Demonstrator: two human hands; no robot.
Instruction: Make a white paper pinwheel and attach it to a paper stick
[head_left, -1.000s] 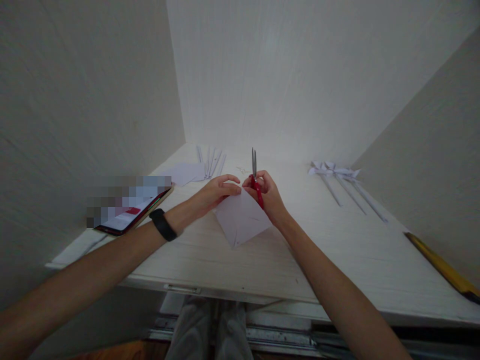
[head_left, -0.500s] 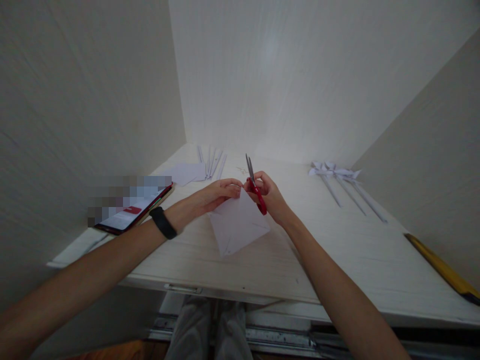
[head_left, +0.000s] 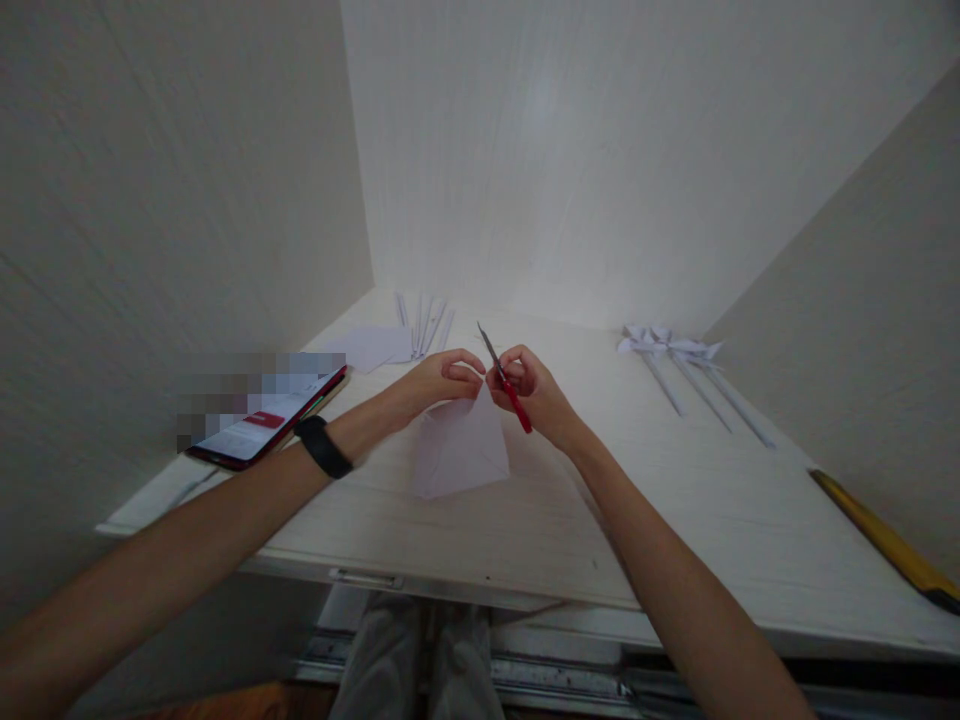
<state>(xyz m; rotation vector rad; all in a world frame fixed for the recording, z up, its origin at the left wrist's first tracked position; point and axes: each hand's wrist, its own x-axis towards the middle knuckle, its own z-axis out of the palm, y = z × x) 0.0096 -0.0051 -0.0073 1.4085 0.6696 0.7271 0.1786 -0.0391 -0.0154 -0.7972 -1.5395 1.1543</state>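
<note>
A white paper sheet (head_left: 465, 450) with slits running in from its corners hangs tilted over the middle of the table. My left hand (head_left: 442, 380), with a black band on the wrist, pinches the sheet near its top corner. Close against that same corner are the fingertips of my right hand (head_left: 529, 385). Red-handled scissors (head_left: 514, 400) rest in my right hand, their blades pointing up and slightly left, nearly closed. Whether the right fingertips also grip the paper, I cannot tell.
Left of my hands stands a tablet-like device (head_left: 255, 425) with a lit screen. Behind lie paper sheets (head_left: 367, 345) and several thin rolled paper sticks (head_left: 427, 325). Paper pinwheels (head_left: 667, 345) on sticks are at right, near a yellow cutter-like tool (head_left: 885, 535). Walls enclose the table (head_left: 720, 530).
The paper has swung and turned, its lower edge moving left. The scissors have rotated, with the blades now leaning further left. Both hands stay nearly in place.
</note>
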